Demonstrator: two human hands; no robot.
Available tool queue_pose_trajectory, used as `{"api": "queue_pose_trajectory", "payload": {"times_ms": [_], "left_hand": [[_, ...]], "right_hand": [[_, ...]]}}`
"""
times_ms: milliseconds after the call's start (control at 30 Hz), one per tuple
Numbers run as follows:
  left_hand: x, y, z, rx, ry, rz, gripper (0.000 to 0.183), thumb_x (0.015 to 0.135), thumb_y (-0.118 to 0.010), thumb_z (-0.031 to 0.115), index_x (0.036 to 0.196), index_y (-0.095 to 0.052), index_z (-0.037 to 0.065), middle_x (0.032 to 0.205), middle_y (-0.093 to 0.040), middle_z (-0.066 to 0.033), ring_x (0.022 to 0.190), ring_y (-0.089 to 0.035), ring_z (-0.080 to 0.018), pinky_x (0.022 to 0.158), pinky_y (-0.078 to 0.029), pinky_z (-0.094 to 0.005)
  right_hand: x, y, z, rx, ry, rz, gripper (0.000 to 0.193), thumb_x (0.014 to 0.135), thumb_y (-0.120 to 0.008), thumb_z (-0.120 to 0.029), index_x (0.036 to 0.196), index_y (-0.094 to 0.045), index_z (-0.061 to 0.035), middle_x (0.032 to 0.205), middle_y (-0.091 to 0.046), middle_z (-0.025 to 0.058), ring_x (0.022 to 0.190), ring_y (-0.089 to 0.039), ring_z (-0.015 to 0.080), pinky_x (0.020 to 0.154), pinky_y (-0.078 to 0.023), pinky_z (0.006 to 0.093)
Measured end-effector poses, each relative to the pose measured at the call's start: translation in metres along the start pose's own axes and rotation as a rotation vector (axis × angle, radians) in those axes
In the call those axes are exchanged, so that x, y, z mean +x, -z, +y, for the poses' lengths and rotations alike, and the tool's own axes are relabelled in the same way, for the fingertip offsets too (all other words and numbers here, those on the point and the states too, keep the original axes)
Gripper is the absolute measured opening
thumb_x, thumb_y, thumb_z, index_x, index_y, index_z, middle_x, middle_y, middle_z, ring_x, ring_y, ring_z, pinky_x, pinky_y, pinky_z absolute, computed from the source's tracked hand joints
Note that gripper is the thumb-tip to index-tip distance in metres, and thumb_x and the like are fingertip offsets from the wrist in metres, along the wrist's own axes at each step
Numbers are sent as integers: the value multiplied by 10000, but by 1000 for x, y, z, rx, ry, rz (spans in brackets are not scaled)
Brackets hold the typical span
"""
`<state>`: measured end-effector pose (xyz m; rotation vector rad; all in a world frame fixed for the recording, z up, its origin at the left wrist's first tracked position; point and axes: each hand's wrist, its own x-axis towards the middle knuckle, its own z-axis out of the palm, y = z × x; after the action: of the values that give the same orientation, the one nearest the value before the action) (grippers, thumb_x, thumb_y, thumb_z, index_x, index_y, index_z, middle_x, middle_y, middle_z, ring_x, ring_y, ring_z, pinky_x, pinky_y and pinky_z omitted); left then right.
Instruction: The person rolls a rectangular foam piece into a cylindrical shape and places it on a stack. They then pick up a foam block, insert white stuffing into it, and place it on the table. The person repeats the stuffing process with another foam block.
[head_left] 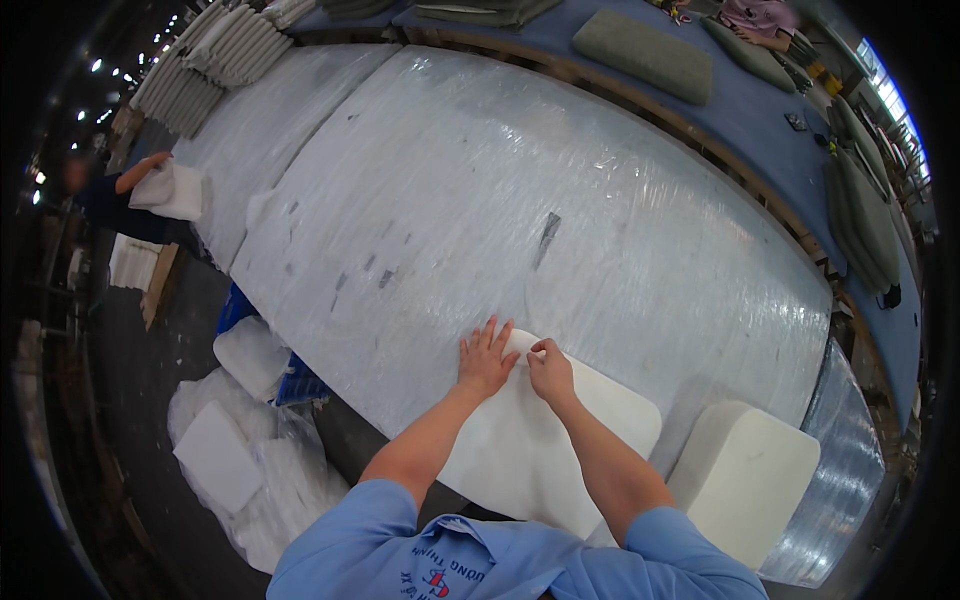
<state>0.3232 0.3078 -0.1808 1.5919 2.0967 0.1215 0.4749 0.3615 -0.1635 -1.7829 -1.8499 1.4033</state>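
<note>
A white foam pad with rounded corners lies in front of me on the plastic-covered table, between my forearms. My left hand rests flat with fingers spread at the pad's far left corner. Close beside it, my right hand is closed in a pinch over the pad's far edge. What is between those fingertips is too small to make out. To the right of the pad stands a thick block of white foam, perhaps several pads stacked.
Bagged white foam lies in clear plastic at my lower left. Another person at the far left holds white pads. Grey-green cushions lie on a blue table beyond, where a second person stands. White pads are stacked far left.
</note>
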Motion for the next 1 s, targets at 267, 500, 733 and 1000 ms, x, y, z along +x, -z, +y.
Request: {"api": "queue_pose_trajectory", "payload": {"times_ms": [267, 500, 733, 1000], "left_hand": [[20, 9, -41, -897, -37, -180, 756, 1028, -588, 245, 1653, -166, 190, 1650, -304, -153, 1475, -356, -302, 1172, -342, -433], [32, 16, -53, -1262, 416, -221, 505, 1014, -654, 298, 1430, -558, 28, 1246, -682, -55, 1050, -623, -167, 924, -506, -314], [53, 11, -35, -1165, 361, -133, 307, 950, -741, 265, 1130, -765, 18, 1021, -728, -30, 939, -629, -128, 878, -489, -273], [54, 12, -29, -1308, 478, -109, 247, 920, -765, 237, 1038, -758, 20, 1009, -711, -45, 936, -615, -146, 814, -483, -314]], "right_hand": [[17, -45, -6, 393, -10, -112, 177, 1007, -591, -186, 1061, -679, -43, 795, -705, 85, 728, -675, 171, 683, -524, 331], [20, -53, -7, 58, -42, -31, 345, 961, -636, -376, 1030, -676, -41, 916, -729, 142, 891, -699, 307, 792, -533, 413], [17, -40, -44, -131, -140, -33, 482, 883, -689, -529, 908, -611, -54, 901, -721, 188, 901, -696, 387, 790, -526, 467], [19, -44, -39, -135, -134, -33, 486, 954, -602, -544, 940, -615, -58, 933, -723, 208, 946, -691, 412, 833, -516, 485]]}}
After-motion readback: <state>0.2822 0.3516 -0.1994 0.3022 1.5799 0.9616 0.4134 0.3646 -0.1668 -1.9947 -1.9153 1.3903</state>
